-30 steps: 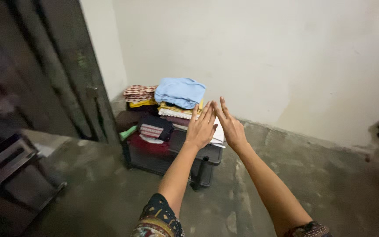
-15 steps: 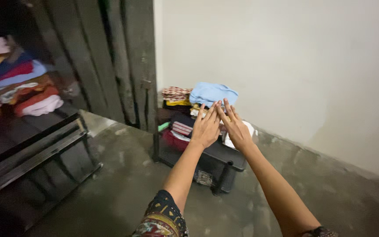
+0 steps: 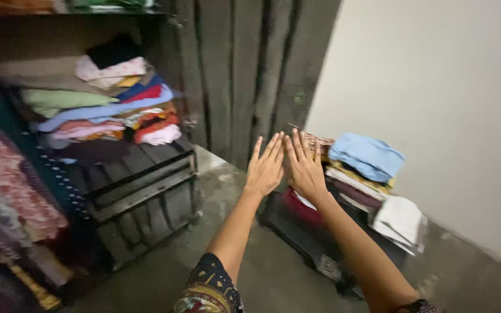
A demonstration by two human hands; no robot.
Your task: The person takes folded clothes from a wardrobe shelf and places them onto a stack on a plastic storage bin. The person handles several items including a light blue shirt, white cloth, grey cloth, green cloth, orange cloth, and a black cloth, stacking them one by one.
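Left hand (image 3: 266, 167) raised flat, fingers spread wide, holding nothing; right hand (image 3: 305, 167) just beside it, equally flat and empty; both in air in front of dark case (image 3: 314, 243) on concrete floor; folded clothes pile (image 3: 366, 174) atop case, blue cloth (image 3: 366, 155) uppermost; second stack of folded clothes (image 3: 100, 110) on dark trunk (image 3: 140, 185), well left of case.

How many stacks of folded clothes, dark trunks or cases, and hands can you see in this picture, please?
Stacks of folded clothes: 2, one on the big dark trunk, one on the low dark case, topped by a light blue cloth
Dark trunks or cases: 2
Hands: 2, left hand, right hand, both empty, fingers spread
Total: 6
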